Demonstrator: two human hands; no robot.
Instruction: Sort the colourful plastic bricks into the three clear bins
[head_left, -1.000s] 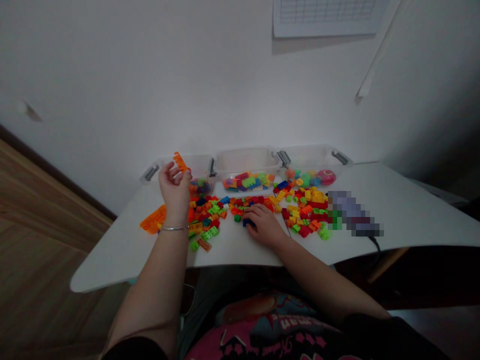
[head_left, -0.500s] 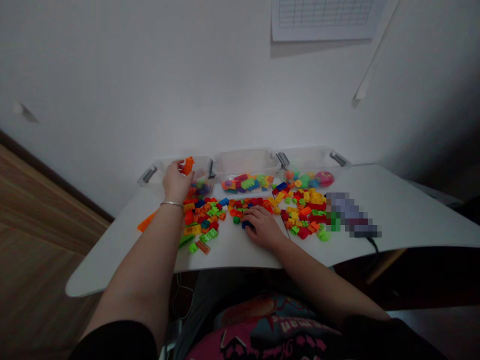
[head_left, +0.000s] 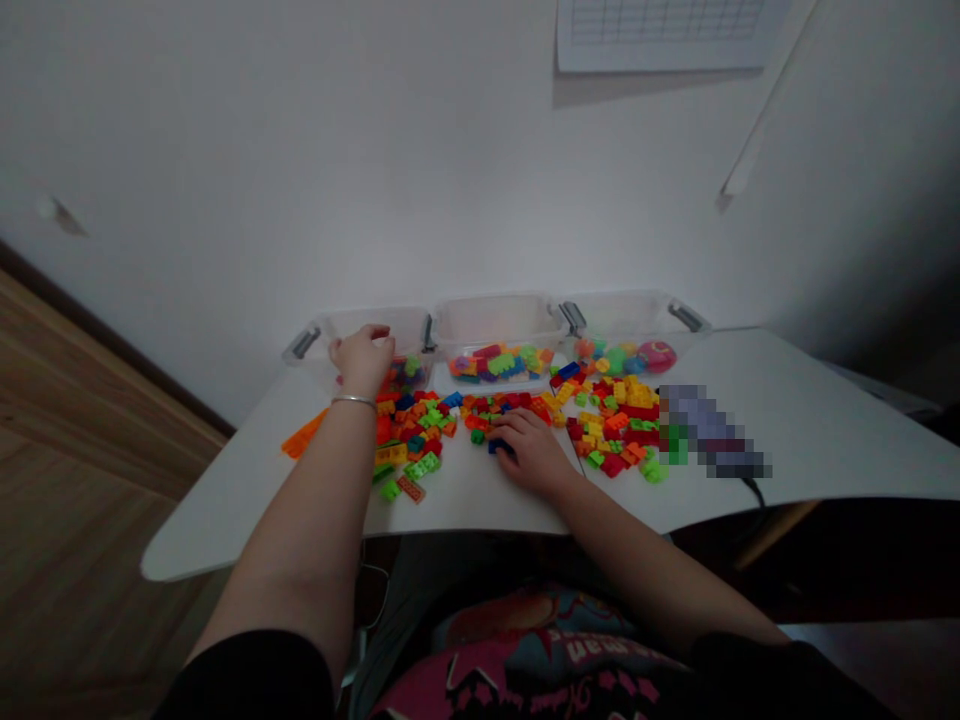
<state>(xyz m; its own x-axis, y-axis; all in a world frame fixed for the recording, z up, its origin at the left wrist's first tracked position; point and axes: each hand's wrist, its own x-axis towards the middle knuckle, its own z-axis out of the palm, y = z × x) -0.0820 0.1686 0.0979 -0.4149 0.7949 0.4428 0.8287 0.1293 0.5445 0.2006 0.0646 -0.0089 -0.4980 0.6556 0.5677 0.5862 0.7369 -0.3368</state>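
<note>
1. Head view, left hand (head_left: pixel 364 360): loosely curled, hanging over the front rim of the clear left bin (head_left: pixel 367 328); whether it holds a brick cannot be told.
2. Right hand (head_left: pixel 532 455): half closed, curled over a blue brick (head_left: pixel 496 447), grip unclear, among loose plastic bricks (head_left: pixel 420 435).
3. Bricks spread between the hands, up to the bins, and short of the table's (head_left: pixel 225 510) near edge; orange bricks (head_left: pixel 304 435) lie left of the left wrist.

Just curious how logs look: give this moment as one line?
left hand: at clear bin | right hand: on blue brick
</note>
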